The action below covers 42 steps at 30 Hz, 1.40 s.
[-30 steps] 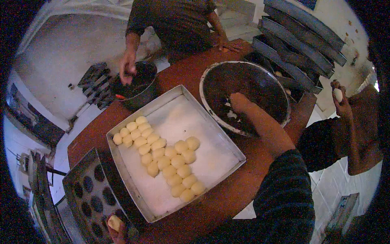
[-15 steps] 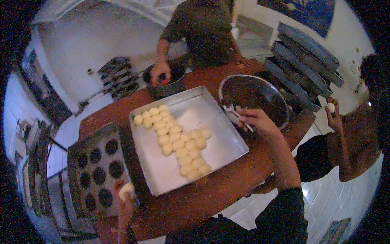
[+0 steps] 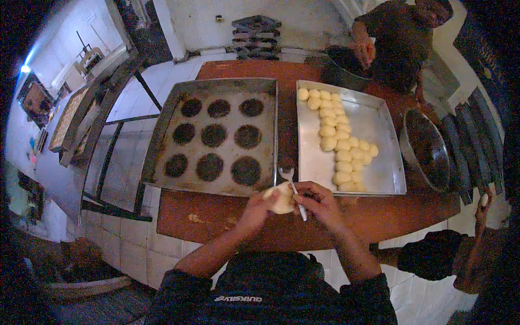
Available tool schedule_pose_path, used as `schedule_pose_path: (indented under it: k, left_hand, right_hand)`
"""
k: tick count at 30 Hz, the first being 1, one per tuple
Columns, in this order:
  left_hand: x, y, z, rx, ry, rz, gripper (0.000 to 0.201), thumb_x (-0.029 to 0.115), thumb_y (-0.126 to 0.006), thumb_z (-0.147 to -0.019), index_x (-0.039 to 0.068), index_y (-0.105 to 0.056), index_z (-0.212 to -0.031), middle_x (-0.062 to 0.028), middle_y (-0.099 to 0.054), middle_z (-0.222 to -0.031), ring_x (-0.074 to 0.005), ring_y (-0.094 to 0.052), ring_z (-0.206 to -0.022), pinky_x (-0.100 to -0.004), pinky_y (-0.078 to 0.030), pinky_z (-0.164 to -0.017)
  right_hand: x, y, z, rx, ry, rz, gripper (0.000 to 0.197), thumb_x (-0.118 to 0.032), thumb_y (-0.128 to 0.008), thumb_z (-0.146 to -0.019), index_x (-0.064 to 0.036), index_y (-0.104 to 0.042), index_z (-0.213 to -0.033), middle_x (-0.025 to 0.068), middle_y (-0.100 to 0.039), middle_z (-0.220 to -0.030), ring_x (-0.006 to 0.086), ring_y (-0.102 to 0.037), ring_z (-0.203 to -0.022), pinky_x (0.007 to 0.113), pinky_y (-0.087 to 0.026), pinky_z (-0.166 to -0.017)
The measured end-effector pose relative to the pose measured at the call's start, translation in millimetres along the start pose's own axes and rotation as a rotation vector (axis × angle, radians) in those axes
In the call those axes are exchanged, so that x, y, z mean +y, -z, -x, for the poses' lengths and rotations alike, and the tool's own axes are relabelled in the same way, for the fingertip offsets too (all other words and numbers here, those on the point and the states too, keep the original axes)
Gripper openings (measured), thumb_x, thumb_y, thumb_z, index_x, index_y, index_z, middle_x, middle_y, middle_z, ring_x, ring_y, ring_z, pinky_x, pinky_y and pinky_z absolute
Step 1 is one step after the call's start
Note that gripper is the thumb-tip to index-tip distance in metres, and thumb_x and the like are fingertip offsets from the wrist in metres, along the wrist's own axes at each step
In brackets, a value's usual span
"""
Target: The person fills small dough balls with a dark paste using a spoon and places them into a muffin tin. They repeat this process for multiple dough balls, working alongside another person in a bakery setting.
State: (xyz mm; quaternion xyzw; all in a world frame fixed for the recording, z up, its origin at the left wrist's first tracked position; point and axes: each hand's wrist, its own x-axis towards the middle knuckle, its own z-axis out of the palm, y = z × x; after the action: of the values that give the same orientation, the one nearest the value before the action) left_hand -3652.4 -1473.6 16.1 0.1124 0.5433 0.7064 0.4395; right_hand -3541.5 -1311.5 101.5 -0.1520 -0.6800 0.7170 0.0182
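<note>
In front of my chest my two hands meet over the near edge of the wooden table. My left hand (image 3: 258, 209) is closed round a flattened, pale yellow piece of dough (image 3: 282, 201). My right hand (image 3: 320, 205) grips a light-coloured spoon (image 3: 295, 187), its bowl pointing away from me and up against the dough. A dark brown lump shows at the spoon's bowl; whether it lies in it I cannot tell. Just beyond my hands, to the right, a metal tray (image 3: 387, 176) holds several rows of dough balls (image 3: 342, 144). To the left lies a worn baking tray (image 3: 227, 187) with dark round spots.
A large metal bowl (image 3: 428, 154) stands right of the dough tray, before stacked dark trays (image 3: 474, 141). Across the table (image 3: 216, 219) a person (image 3: 398, 46) reaches into a dark pot (image 3: 344, 67). At right, another person's hand (image 3: 482, 206) holds a small pale ball. A dark-framed rack (image 3: 108, 162) stands left.
My view has swung left. My right hand has come from the large bowl with the spoon, and my left hand has brought the dough piece to meet it.
</note>
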Motion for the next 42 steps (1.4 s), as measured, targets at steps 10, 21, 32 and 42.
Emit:
schedule_pose_path:
  k: [10, 21, 32, 42]
  left_hand:
    - [23, 24, 18, 0.117, -0.113, 0.157, 0.033, 0.014, -0.061, -0.094, 0.002, -0.057, -0.125, -0.0096, -0.064, -0.119, -0.0222, -0.060, -0.116, -0.0378, -0.049, -0.100]
    - [-9, 25, -13, -0.222, -0.005, 0.795, 0.031, 0.007, -0.054, -0.086, -0.002, -0.057, -0.115, -0.0139, -0.059, -0.128, -0.0294, -0.052, -0.126, -0.0496, -0.041, -0.110]
    - [42, -51, 40, -0.309, -0.180, 0.120, 0.070, -0.005, -0.047, -0.091, 0.002, -0.019, -0.154, -0.0145, -0.040, -0.151, -0.0281, -0.041, -0.139, -0.0412, -0.033, -0.116]
    - [69, -55, 33, -0.176, -0.249, 0.043, 0.037, 0.022, -0.048, -0.103, 0.002, -0.048, -0.134, -0.0135, -0.060, -0.126, -0.0226, -0.059, -0.113, -0.0354, -0.048, -0.097]
  right_hand:
    - [27, -34, 8, 0.186, 0.506, 0.708, 0.048, -0.006, -0.066, -0.090, -0.0072, -0.057, -0.137, 0.0144, -0.071, -0.103, 0.0237, -0.070, -0.086, 0.031, -0.057, -0.074]
    - [141, 2, 71, 0.323, 0.405, 0.921, 0.074, 0.001, -0.069, -0.080, -0.0107, -0.045, -0.148, 0.0202, -0.061, -0.125, 0.0364, -0.062, -0.104, 0.043, -0.053, -0.090]
    - [-20, 16, 43, 0.329, 0.507, 0.917, 0.067, -0.021, -0.080, -0.075, -0.0109, -0.058, -0.137, 0.0108, -0.060, -0.111, 0.0318, -0.049, -0.111, 0.045, -0.040, -0.103]
    - [-15, -11, 22, 0.308, 0.532, 0.459, 0.040, -0.012, -0.079, -0.072, -0.0106, -0.074, -0.112, 0.0053, -0.063, -0.097, 0.0237, -0.058, -0.096, 0.036, -0.044, -0.090]
